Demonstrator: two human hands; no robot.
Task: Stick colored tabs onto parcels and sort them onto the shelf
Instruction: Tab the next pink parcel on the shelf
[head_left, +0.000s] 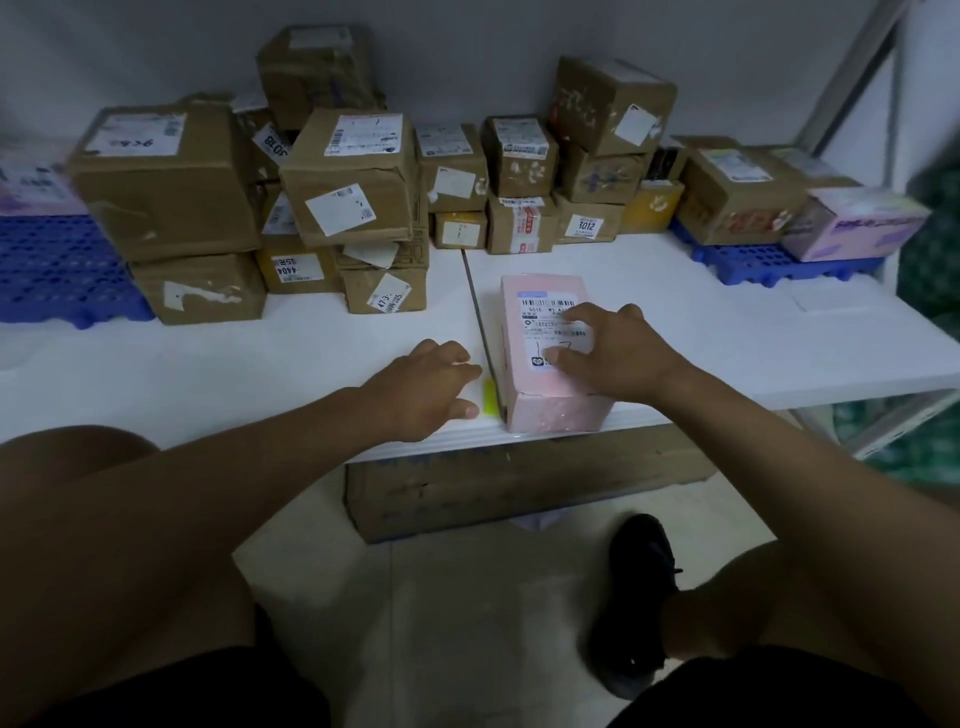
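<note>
Pink parcel (550, 353) at front edge of white table (260, 364). Right hand (608, 348) spread flat on its label, steadying. Left hand (431, 384) loosely curled, holding nothing, just beside yellow tab (490, 397). Advised: pinch tab by one end, keep parcel pinned, press on smoothly, clear of barcode.

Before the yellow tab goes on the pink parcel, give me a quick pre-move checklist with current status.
1. Pink parcel steadied: ok, right hand rests on its label, fingers spread.
2. Parcel fully supported: not ok, its near end sits at the white table edge.
3. Yellow tab within reach: ok, on the table just left of the parcel.
4. Left hand free: ok, holding nothing, fingertips beside the tab.
5. Tab already lifted: not ok, it lies flat.
6. Tab's sticky side: cannot tell.
</note>
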